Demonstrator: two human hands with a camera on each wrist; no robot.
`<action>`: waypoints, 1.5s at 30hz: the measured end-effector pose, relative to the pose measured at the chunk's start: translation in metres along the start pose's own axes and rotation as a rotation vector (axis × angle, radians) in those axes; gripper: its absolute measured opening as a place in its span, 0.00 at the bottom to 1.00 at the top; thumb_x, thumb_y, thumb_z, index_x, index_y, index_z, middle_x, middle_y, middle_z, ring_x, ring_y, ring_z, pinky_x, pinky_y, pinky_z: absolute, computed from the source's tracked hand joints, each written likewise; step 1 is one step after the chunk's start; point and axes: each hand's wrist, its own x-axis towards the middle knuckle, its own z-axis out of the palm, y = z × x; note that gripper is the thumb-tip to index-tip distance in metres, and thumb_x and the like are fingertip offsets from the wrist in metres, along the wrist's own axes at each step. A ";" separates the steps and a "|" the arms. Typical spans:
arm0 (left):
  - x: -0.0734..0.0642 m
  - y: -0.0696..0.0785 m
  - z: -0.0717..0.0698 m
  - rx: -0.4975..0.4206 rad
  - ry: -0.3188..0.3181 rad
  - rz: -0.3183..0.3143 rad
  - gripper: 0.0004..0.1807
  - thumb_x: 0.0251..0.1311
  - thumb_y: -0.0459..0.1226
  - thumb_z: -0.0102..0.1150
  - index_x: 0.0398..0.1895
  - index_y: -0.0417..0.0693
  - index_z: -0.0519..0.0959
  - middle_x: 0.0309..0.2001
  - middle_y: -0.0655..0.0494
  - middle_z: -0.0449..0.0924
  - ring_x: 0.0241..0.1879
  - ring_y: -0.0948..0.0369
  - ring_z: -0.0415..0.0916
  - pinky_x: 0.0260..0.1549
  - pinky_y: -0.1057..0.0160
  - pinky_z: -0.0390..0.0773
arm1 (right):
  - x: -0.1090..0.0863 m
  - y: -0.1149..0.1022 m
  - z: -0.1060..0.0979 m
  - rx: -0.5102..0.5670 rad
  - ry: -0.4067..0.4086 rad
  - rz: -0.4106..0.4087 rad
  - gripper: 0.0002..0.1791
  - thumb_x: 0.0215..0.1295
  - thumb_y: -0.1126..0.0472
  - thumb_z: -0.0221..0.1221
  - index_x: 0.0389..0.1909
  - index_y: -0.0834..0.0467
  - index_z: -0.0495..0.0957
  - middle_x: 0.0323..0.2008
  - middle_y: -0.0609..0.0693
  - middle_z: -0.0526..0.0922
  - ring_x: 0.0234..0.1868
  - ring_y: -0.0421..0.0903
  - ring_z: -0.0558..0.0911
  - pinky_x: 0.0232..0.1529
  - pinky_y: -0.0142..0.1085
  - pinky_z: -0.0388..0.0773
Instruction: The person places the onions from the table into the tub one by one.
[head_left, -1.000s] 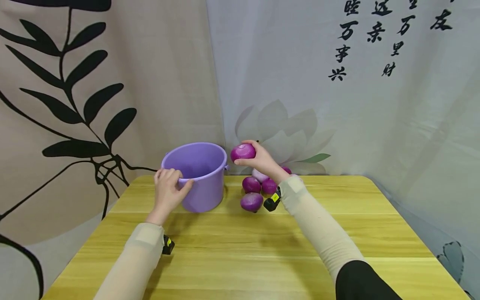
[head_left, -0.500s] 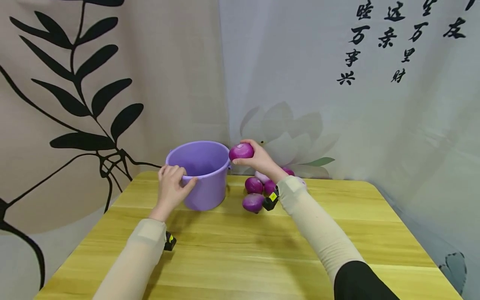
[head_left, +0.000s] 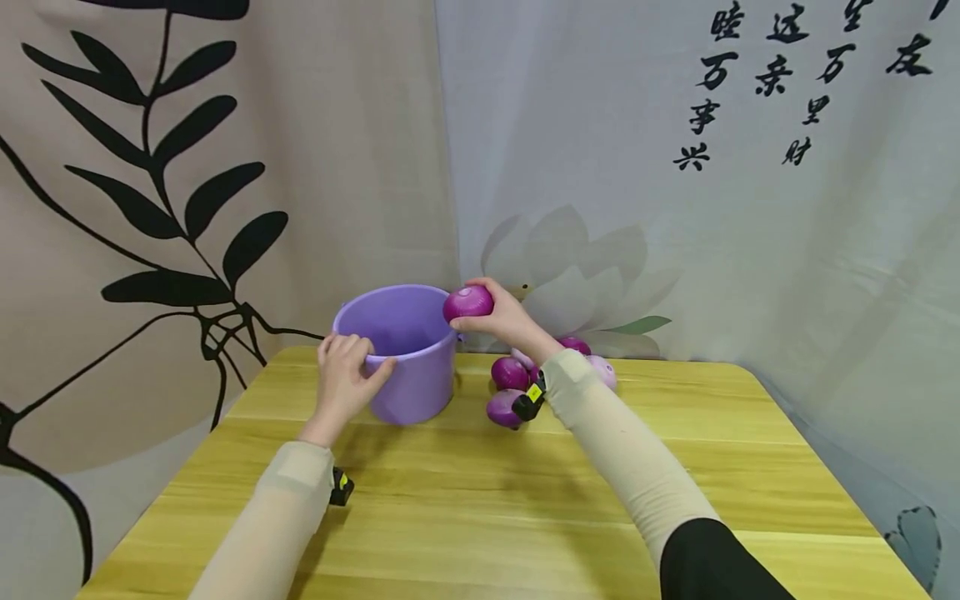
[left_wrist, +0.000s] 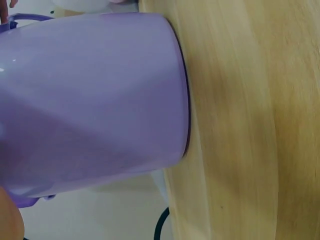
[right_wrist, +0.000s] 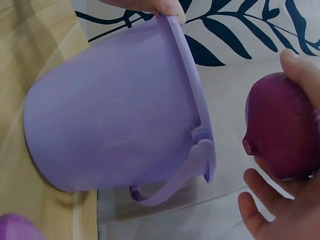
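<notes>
A purple bucket stands upright on the wooden table, its mouth facing up. My left hand grips its near-left rim, fingers over the edge and thumb outside. In my right hand is a red onion, pinched between thumb and fingers at the bucket's right rim, a little above it. The right wrist view shows this onion beyond the rim, with the bucket's handle hanging at its side. Several more onions lie on the table right of the bucket, partly hidden behind my right wrist.
The wooden table ends at a back edge close behind the bucket and onions. A printed cloth with leaves, a lotus and writing hangs behind it. Each wrist carries a small black camera.
My right hand has moved left with the onion, from beside the bucket to over its right rim. My left hand keeps its grip on the rim. The head view has shifted slightly.
</notes>
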 end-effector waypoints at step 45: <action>-0.001 -0.002 -0.001 -0.002 0.001 -0.008 0.23 0.57 0.56 0.55 0.20 0.49 0.64 0.22 0.58 0.59 0.31 0.52 0.62 0.59 0.37 0.51 | 0.022 0.002 0.054 -0.108 0.042 0.017 0.45 0.50 0.46 0.72 0.67 0.54 0.62 0.59 0.56 0.73 0.55 0.50 0.77 0.54 0.42 0.74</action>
